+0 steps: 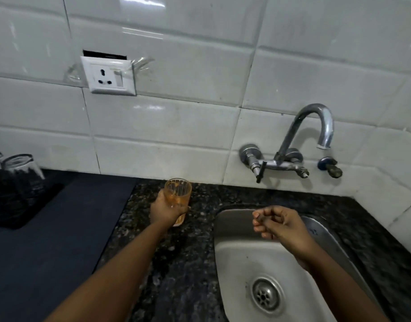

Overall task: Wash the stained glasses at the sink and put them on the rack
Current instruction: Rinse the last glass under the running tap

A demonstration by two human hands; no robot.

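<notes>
My left hand (166, 211) grips an orange-stained glass (178, 192), held upright over the dark granite counter just left of the sink. The steel sink (241, 254) sits at the lower right, its drain (266, 293) near the bottom. Above the sink's back rim my right hand (279, 223) hovers with fingers loosely curled and nothing in it. Two clear glasses (20, 168) stand upside down on a black mat (25, 212) at the far left.
A chrome tap (316, 126) with its valve handles (260, 169) juts from the white tiled wall above the sink. A wall socket (109, 76) is mounted at upper left. A dark flat surface (60, 240) covers the counter's left part.
</notes>
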